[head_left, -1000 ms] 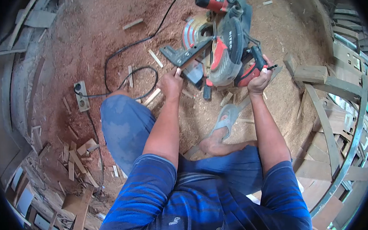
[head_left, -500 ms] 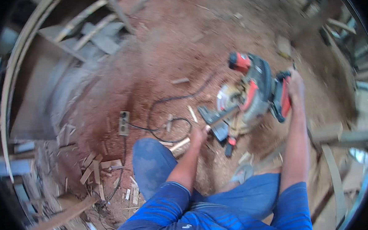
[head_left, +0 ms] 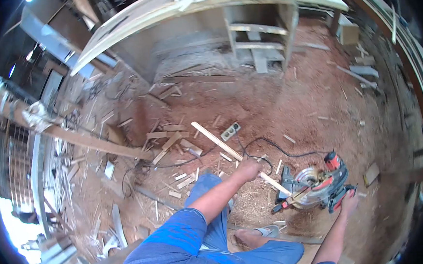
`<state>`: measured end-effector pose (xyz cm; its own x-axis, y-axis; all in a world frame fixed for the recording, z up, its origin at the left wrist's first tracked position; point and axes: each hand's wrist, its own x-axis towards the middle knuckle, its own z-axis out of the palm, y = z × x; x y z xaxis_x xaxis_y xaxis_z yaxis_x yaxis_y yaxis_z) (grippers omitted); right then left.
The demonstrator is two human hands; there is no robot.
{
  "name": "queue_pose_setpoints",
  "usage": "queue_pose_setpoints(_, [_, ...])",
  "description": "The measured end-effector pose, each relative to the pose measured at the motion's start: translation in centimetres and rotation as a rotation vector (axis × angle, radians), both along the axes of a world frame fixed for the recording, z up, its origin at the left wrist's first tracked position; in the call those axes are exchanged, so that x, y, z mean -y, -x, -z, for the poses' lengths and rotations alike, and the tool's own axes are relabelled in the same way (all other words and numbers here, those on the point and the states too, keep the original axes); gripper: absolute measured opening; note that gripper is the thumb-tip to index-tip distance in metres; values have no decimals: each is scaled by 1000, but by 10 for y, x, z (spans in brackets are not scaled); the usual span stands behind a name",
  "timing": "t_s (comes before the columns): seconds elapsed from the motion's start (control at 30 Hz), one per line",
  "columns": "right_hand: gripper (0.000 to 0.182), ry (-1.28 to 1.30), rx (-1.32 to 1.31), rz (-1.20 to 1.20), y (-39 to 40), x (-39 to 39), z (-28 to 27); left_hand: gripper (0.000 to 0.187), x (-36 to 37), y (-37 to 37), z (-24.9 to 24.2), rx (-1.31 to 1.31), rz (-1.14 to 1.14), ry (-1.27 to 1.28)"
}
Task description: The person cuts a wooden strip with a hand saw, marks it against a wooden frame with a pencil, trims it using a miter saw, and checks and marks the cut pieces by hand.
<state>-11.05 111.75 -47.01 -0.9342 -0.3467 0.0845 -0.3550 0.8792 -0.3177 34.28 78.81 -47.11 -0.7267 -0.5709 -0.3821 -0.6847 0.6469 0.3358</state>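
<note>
My left hand point(head_left: 249, 170) is closed around a long, thin wooden strip point(head_left: 216, 140). The strip slants from the upper left down to a red and black miter saw point(head_left: 331, 179) on the ground, and its lower right end lies at the saw's base. My right hand point(head_left: 350, 203) grips the saw's handle; its fingers are partly hidden. The blade's edge is hard to make out behind the guard. A dark cable point(head_left: 290, 152) runs from the saw's side toward a socket strip point(head_left: 230, 131) on the dirt floor.
Wood offcuts point(head_left: 172, 138) lie scattered left of the socket strip. A long wooden beam point(head_left: 93, 139) crosses the left side. Ahead stands a large wooden workbench point(head_left: 203, 4) with an open shelf frame point(head_left: 259, 46) beneath it. My sandalled foot point(head_left: 270, 232) rests near the saw.
The view has swung left and tilted up, so the saw now appears lower and the workbench shows. Both hands keep their holds on the strip and the saw handle.
</note>
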Motion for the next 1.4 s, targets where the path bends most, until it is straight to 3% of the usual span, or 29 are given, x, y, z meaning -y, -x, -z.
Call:
queue_pose_setpoints(0.07, [37,-116,122,-8,-47,23,-62,21,9,-29,-55,-16,-9,-8])
queue_pose_setpoints(0.13, [34,-184,219,-64,-65,36,-84,27,20,-56,-110,-34,-60,-34])
queue_pose_setpoints(0.17, [33,-149,270,-162,-64,35,-75,33,18,-69,-155,-35,-86,21])
queue_pose_setpoints(0.23, [32,160,571,-477,-106,56,-97,32,19,-100,-190,-78,-156,-91])
queue_pose_setpoints(0.27, [32,181,717,-572,-148,81,-143,31,14,-116,-206,-105,-190,-144])
queue_pose_setpoints(0.33, [35,235,906,-612,-222,118,-207,29,-1,-147,-260,-176,-280,-205])
queue_pose_setpoints(0.37, [35,307,973,-665,-237,125,-201,28,-10,-161,-283,-214,-324,-234])
queue_pose_setpoints(0.4, [31,384,1189,-552,-264,140,-230,28,-19,-174,-294,-279,-393,-307])
queue_pose_setpoints(0.43, [27,351,1181,-589,-274,148,-235,28,-26,-188,-304,-350,-460,-375])
queue_pose_setpoints(0.53, [18,510,1313,-499,-322,196,-318,29,-48,-225,-360,-474,-591,-404])
queue_pose_setpoints(0.57, [20,588,1328,-399,-346,217,-369,30,-51,-238,-373,-529,-639,-411])
queue_pose_setpoints(0.67, [25,708,1666,-531,-360,266,-441,32,-62,-273,-408,-664,-743,-376])
queue_pose_setpoints(0.77, [17,614,1345,-811,-393,306,-486,33,-73,-306,-466,-684,-812,-251])
queue_pose_setpoints(0.93, [17,792,939,-1277,-471,329,-556,28,-113,-328,-474,-712,-963,13])
queue_pose_setpoints(1.03, [21,855,938,-1403,-529,310,-612,27,-155,-328,-498,-704,-1095,160])
queue_pose_setpoints(1.17, [17,858,998,-1548,-584,282,-636,28,-214,-334,-525,-737,-1273,146])
queue_pose_setpoints(1.4, [15,908,866,-1919,-673,244,-676,29,-268,-386,-562,-631,-1487,308])
